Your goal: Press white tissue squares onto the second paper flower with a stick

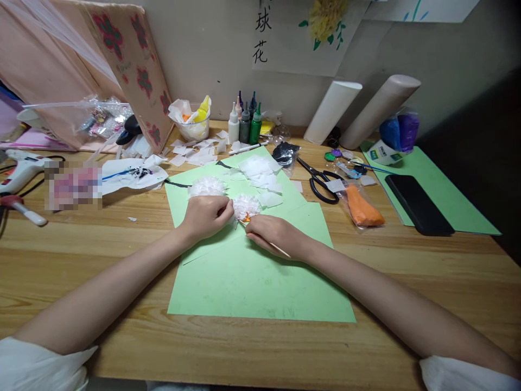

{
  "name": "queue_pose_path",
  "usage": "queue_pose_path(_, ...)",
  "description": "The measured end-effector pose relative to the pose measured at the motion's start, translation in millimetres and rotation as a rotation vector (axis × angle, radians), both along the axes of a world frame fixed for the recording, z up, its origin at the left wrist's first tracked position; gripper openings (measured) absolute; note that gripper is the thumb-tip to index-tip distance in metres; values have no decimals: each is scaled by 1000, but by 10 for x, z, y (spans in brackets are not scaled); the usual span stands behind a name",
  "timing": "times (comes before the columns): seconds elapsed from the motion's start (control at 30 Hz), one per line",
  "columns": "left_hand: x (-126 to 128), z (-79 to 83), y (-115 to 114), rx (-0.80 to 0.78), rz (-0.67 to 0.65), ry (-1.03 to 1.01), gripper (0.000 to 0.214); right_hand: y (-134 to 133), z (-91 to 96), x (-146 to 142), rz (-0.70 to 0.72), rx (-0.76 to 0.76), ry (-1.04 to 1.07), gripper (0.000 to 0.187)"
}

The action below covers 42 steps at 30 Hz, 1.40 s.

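Observation:
Two white tissue-paper pompom flowers, one on the left (207, 187) and one on the right (246, 205), lie on a light green sheet of paper (260, 293). My right hand (279, 236) is closed around a thin wooden stick (280, 250), its tip by the lower edge of the right flower. A bit of orange material (246, 218) shows there. My left hand (209, 217) is closed beside both flowers; whatever its fingers pinch is hidden. Behind the flowers is a pile of white tissue squares (258, 171).
Black-handled scissors (319, 179), a bag of orange clay (360, 206) and a black phone (419, 203) are on the right. Paint bottles (245, 125) and a plastic cup (193, 125) stand at the back. A glue gun (20, 168) lies far left.

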<state>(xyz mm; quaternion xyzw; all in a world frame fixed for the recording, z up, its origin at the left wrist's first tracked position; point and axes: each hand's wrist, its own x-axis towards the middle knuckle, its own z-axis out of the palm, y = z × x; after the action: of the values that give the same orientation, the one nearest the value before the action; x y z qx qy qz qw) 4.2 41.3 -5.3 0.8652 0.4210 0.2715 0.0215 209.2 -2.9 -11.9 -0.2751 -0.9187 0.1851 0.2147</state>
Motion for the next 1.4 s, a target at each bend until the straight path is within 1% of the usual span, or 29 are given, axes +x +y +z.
queue_pose_path(0.2, 9, -21, -1, 48, -47, 40, 37, -48, -21, -53, -77, 41, -4, 24)
queue_pose_path(0.37, 28, -25, -4, 112, -145, 103, 36, -59, -60, -107, -127, 144, -7, 25)
queue_pose_path(0.47, 34, -22, -9, 122, -148, 117, 36, -62, -77, -137, -141, 184, -47, 25)
queue_pose_path(0.73, 31, -29, -8, 95, -139, 116, 37, -72, -68, -159, -188, 167, -68, 24)
queue_pose_path(0.93, 32, -11, -5, 51, -124, 67, 37, -74, -41, -115, -160, 127, 15, 22)
queue_pose_path(1.17, 20, -13, 2, 43, -117, 35, 36, -88, -42, -92, -109, 166, 44, 25)
queue_pose_path(1.4, 25, -15, -1, 46, -132, 49, 36, -77, -55, -118, -158, 88, 41, 23)
